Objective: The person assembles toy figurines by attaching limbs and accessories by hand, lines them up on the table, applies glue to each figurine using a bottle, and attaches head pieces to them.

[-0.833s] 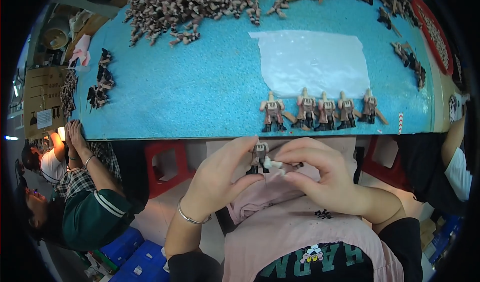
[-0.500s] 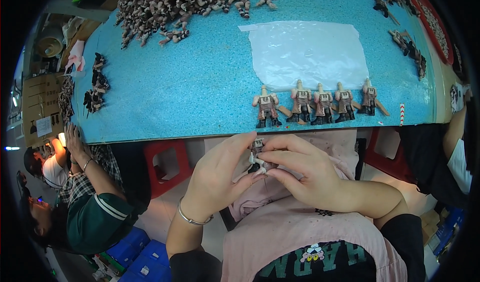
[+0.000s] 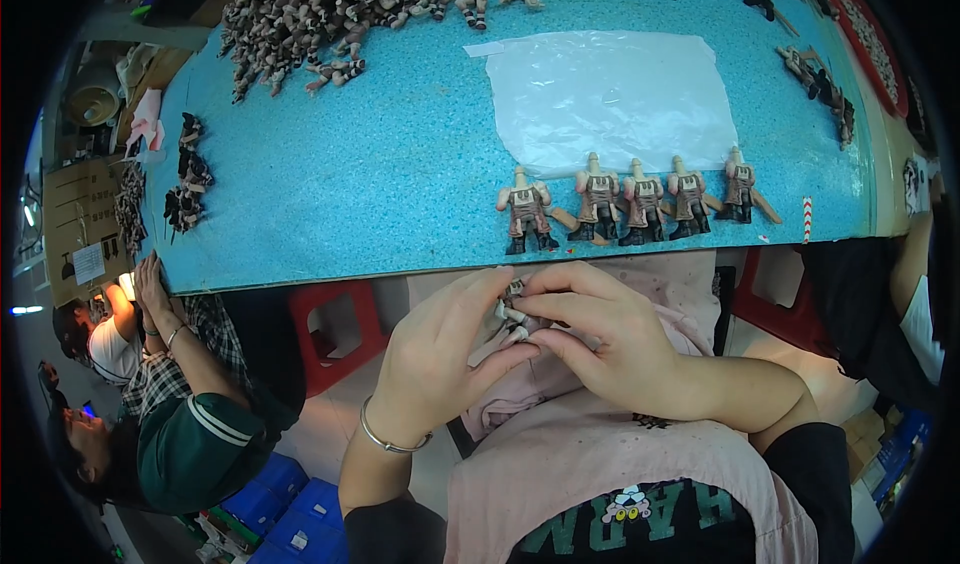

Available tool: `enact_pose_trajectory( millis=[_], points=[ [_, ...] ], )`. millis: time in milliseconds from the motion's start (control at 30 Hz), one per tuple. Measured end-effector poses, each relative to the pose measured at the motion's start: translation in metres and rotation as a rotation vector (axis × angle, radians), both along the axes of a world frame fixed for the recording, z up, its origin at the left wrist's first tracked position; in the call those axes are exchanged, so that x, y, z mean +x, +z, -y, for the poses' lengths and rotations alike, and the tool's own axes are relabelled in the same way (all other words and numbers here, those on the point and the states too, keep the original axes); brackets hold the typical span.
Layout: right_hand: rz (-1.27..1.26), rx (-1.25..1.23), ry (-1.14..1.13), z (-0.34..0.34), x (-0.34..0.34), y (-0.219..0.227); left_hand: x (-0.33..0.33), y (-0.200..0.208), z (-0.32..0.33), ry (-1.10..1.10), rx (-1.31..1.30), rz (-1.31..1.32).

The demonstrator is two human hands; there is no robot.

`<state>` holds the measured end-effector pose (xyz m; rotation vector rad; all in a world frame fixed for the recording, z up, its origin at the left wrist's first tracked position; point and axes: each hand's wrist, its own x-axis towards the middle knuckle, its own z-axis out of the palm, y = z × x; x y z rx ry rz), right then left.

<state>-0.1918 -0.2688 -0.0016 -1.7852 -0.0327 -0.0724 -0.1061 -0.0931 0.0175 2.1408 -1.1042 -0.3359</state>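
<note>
Below the near edge of our blue table [image 3: 350,174], our left hand [image 3: 435,339] and right hand [image 3: 625,339] meet over a small figure [image 3: 516,289]. The left clamps its body; the right's fingertips pinch at a pale piece [image 3: 519,319] beside it. We judge the figure light and stiff, perhaps slippery plastic, so we would grip its broad torso and go gently on the slimmer piece

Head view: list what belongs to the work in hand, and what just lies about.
Seemingly in the work: figure between left hand and right hand; row of five figures; heap of small parts.

Seemingly lying about: cardboard box; red stool; blue crates.
</note>
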Motion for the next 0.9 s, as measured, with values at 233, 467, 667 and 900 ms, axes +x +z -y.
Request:
enact_pose_trajectory(
  millis=[233,467,667,900],
  points=[
    [-0.05,0.061,-0.046,-0.002,-0.002,0.0,-0.003,-0.009,0.001,0.004,-0.096,0.013],
    [-0.093,0.114,-0.081,-0.004,-0.002,-0.001,0.001,-0.025,-0.009,0.091,-0.258,-0.38],
    [-0.098,0.127,-0.091,-0.004,-0.001,-0.003,0.007,-0.03,-0.008,0.09,-0.248,-0.338],
    [-0.116,0.137,-0.07,-0.004,-0.001,-0.004,-0.001,-0.033,-0.008,0.173,-0.345,-0.386]
  ],
)
